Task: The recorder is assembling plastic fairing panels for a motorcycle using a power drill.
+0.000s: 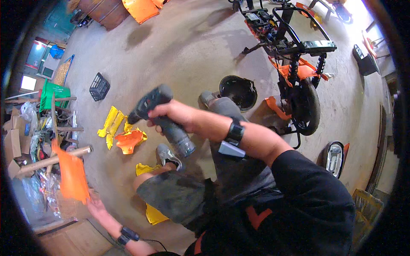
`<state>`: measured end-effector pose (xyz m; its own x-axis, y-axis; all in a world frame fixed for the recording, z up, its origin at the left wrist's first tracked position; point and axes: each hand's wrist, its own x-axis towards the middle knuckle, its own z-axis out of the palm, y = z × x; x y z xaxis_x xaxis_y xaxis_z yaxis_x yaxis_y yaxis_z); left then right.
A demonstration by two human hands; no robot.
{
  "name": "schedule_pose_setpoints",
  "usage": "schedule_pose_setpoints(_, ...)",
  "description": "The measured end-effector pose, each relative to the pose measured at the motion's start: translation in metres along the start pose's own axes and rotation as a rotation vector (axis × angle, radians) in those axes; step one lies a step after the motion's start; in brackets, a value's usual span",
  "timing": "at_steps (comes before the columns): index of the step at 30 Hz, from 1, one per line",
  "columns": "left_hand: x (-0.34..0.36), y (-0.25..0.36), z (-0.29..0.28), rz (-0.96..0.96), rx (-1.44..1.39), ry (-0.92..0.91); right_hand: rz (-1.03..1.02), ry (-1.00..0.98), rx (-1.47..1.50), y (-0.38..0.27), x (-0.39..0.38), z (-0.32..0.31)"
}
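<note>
Right fingers point(159, 112) clasping tool point(176, 135), left fingers point(94, 201) panel point(73, 177)

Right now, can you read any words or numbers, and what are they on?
None I can read.
Green bin: white marks, too small to read.
Black box at right: pale marks, too blurred.
Black shirt: red shapes; can't tell if they're letters.
Black power tool in the right hand: motion-blurred, nothing readable.

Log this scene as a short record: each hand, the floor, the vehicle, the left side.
Left hand: holds orange panel by its lower end
Right hand: grips dark power tool, motion-blurred
Floor: yellow panel, black helmet
Vehicle: motorbike, bare frame exposed, upper right
Left side: black crate, green bin
</note>
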<state>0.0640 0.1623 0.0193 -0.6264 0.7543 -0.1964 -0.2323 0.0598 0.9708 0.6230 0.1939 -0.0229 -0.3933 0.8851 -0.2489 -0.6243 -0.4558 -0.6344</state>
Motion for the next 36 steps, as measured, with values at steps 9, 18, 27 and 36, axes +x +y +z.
schedule_pose_setpoints(9, -0.018, -0.091, 0.150, -0.401, 0.041, -0.412, -0.364, -0.092, -0.197, -0.096, -0.182, -0.053)
schedule_pose_setpoints(18, -0.032, -0.191, 0.199, -0.610, 0.103, -0.227, 0.045, 0.335, -1.046, 0.036, -0.250, -0.250)
schedule_pose_setpoints(27, -0.023, -0.192, 0.175, -0.660, 0.195, -0.170, 0.802, 0.605, -1.268, 0.238, -0.264, -0.317)
schedule_pose_setpoints(36, -0.037, -0.192, 0.180, -0.624, 0.384, -0.143, 0.704, 0.951, -1.271, 0.314, -0.245, -0.375)
